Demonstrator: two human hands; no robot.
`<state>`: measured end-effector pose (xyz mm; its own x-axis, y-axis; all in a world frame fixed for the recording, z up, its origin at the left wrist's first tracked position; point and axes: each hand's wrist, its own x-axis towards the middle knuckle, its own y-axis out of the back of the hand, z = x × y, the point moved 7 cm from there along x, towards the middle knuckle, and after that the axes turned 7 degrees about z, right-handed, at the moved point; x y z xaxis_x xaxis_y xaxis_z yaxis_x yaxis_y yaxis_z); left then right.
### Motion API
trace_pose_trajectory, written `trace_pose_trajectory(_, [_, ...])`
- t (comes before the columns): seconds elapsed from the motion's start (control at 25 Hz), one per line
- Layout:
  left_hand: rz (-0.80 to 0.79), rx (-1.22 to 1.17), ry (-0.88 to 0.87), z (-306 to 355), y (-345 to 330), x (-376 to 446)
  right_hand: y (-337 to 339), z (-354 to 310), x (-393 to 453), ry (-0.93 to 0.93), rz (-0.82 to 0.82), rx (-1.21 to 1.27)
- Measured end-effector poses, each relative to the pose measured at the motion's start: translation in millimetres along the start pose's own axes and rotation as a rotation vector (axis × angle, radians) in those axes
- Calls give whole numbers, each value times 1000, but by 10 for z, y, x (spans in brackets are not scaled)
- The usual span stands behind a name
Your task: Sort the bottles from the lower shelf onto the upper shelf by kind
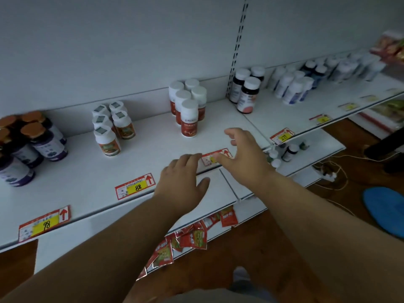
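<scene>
The upper shelf (153,154) carries bottles grouped by kind: dark purple-label bottles with orange caps (43,141) at the left, white bottles with orange labels (111,127), red-label bottles with white caps (188,108), dark bottles with pink labels (247,92), and white-and-blue bottles (293,86) at the right. A few small bottles (288,152) stand on the lower shelf (310,158). My left hand (183,178) hovers empty over the upper shelf's front edge, fingers relaxed. In front of the red-label bottles, my right hand (242,154) is spread and holds nothing.
Price tags (135,185) line the shelf's front edge. Red sachets (190,237) hang below the shelf. On the wooden floor at the right lie a blue slipper (384,208), white cables and a power strip (328,171). A slotted upright (238,47) divides the back wall.
</scene>
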<state>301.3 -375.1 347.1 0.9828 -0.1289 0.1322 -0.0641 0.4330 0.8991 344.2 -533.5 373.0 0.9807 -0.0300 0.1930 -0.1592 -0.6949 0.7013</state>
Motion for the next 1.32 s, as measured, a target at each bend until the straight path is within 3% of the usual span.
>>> trace_pose_trajectory(0.24, [-4,-34,-142,938,-556,-30,655,763,-112,36,11,-29])
trace_pose_trajectory(0.4, [-27,-86,-56,1553,-1260,226,1150,1638,30,69,34,-75])
trace_pose_trajectory(0.52, [-55,-46,3,1815,-1875,447,1159,2420,175,4,-48,-67])
trace_pose_trajectory(0.64, [-56,-3,77,1707,-2458,658,823,3090,215,-45,-90,4])
trace_pose_trajectory(0.88, [-82,62,174,870,-4084,1343,-704,4538,502,-204,-90,38])
trace_pose_trajectory(1.08, [-34,105,151,188,-4744,1835,-1699,5068,1094,-175,-28,51])
trace_pose_trajectory(1.32, [64,112,165,-377,-5068,2395,-2574,5112,2081,-104,91,198])
